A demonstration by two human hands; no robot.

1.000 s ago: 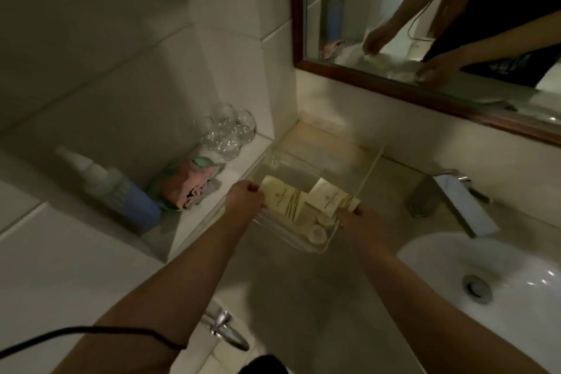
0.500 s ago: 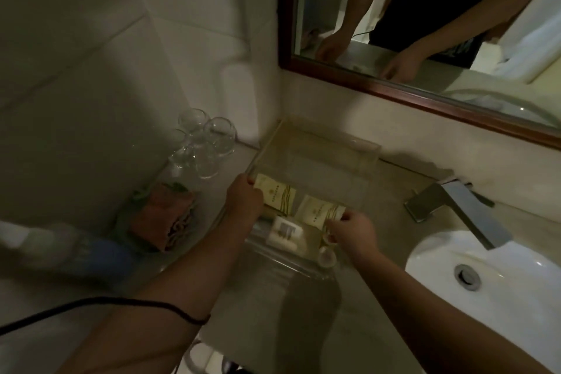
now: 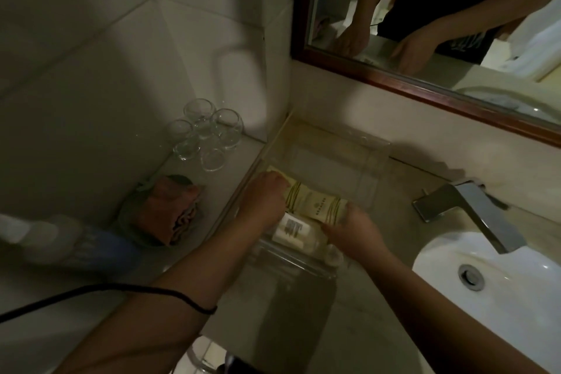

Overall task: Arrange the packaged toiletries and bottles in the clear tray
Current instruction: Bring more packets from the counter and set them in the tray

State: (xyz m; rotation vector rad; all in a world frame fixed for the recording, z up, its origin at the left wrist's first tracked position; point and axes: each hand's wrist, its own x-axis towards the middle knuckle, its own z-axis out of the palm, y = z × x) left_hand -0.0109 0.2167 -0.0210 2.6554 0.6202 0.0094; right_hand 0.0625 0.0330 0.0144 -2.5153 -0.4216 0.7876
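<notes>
Both cream packets (image 3: 315,202) now lie together in the clear tray (image 3: 373,158), left hand (image 3: 264,197) and right hand (image 3: 352,229) each grasping one above the white bottle (image 3: 293,229).

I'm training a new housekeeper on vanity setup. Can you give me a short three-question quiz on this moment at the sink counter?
1. True or false: both hands are inside the clear tray.
2. What lies nearest the tray's front wall: A) the white bottle, B) the cream packets, C) the glasses?
3. On which side of the tray does the faucet stand?

Key
1. True: the left hand and right hand both rest on the packets.
2. A.
3. Its right, by the basin.
</notes>
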